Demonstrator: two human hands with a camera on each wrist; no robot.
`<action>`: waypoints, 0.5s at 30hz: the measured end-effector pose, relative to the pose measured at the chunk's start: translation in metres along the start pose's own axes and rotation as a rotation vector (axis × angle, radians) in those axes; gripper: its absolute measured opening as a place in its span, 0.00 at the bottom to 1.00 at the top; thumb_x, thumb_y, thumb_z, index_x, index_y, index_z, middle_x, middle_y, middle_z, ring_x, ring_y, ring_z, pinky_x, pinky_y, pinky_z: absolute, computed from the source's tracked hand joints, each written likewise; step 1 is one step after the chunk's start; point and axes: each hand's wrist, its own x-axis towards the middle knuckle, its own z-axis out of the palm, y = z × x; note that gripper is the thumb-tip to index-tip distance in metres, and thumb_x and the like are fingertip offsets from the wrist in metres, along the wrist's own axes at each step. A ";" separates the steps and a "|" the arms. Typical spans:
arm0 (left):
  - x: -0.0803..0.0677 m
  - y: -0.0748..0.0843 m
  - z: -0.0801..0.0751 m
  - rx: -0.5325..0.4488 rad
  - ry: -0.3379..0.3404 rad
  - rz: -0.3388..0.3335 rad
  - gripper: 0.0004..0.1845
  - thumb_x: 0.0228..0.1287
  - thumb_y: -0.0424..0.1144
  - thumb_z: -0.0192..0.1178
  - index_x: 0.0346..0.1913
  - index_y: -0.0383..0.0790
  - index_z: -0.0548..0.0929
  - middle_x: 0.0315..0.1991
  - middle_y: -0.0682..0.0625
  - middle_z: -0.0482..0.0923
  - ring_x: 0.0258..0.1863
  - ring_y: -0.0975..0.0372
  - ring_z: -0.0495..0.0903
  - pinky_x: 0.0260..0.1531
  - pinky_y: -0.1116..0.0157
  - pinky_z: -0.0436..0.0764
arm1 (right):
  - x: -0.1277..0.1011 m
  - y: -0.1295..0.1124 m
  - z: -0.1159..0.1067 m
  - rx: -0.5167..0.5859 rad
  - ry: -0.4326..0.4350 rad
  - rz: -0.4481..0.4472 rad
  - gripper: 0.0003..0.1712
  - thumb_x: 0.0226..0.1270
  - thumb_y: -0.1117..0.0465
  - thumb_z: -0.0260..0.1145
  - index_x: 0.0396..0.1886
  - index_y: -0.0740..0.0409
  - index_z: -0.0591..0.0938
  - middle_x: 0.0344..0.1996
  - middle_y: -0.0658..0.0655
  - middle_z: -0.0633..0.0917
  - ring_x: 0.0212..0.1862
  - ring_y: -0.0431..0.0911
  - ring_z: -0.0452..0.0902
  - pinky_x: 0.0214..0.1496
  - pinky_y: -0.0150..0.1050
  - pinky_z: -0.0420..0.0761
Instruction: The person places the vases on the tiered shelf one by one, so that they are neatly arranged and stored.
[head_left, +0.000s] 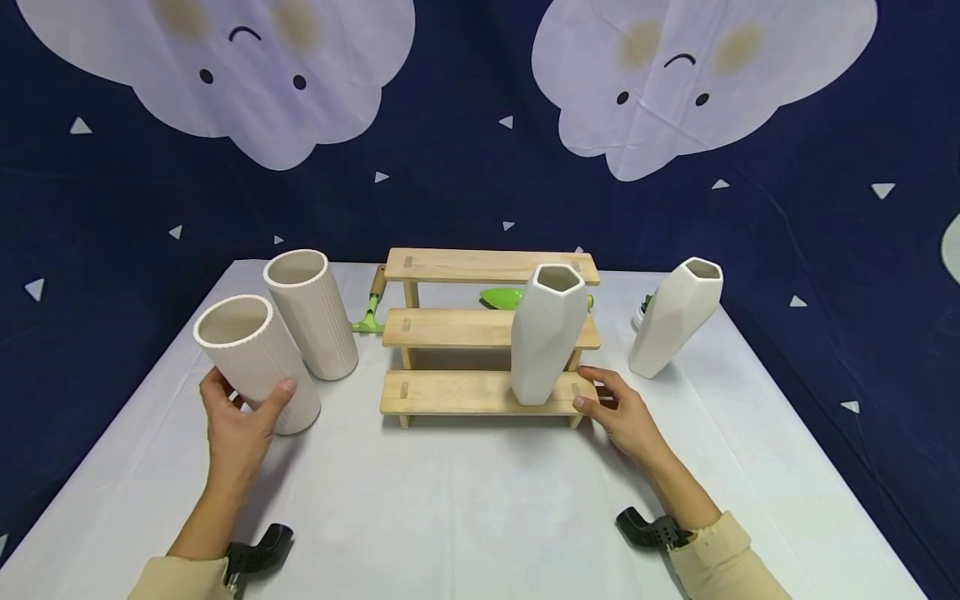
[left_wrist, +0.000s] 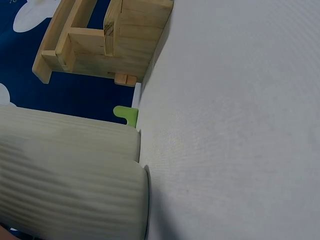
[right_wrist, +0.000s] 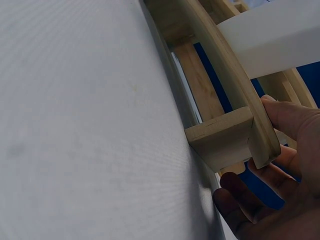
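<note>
Left hand (head_left: 238, 421) curled round ribbed vase (head_left: 255, 358) | right hand (head_left: 624, 414) spread, steadying wooden rack (head_left: 480, 392) end | lift upright, clear neighbouring ribbed vase beyond (head_left: 311, 312)

Left hand (head_left: 238, 421) at 8 o'clock, fingers and thumb curled in a grip, forearm straight. Right hand (head_left: 622, 414) at 4 o'clock, fingers relaxed, extended toward 10 o'clock.

The wooden stand (head_left: 487, 333) partly hides a green tool (head_left: 501, 297) behind it.
</note>
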 end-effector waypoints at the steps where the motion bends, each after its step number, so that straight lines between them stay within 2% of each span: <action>1: 0.000 0.000 0.001 0.001 -0.001 -0.002 0.41 0.51 0.35 0.69 0.67 0.45 0.58 0.52 0.67 0.60 0.52 0.74 0.62 0.54 0.69 0.60 | 0.000 0.000 0.000 -0.002 -0.001 0.001 0.29 0.62 0.59 0.66 0.63 0.55 0.72 0.62 0.59 0.73 0.53 0.52 0.75 0.47 0.30 0.75; 9: 0.004 0.002 0.003 -0.003 -0.018 -0.018 0.42 0.51 0.36 0.69 0.66 0.47 0.57 0.52 0.68 0.61 0.52 0.72 0.64 0.55 0.67 0.60 | 0.001 0.000 0.000 -0.003 0.000 0.004 0.28 0.62 0.58 0.66 0.63 0.55 0.72 0.61 0.60 0.74 0.52 0.52 0.75 0.47 0.30 0.75; 15: 0.006 0.003 0.006 -0.008 -0.031 -0.026 0.45 0.50 0.36 0.70 0.67 0.51 0.54 0.52 0.67 0.62 0.56 0.68 0.64 0.60 0.65 0.59 | 0.001 0.001 0.001 0.007 0.001 0.007 0.28 0.62 0.58 0.66 0.63 0.55 0.73 0.60 0.60 0.74 0.51 0.52 0.75 0.46 0.30 0.75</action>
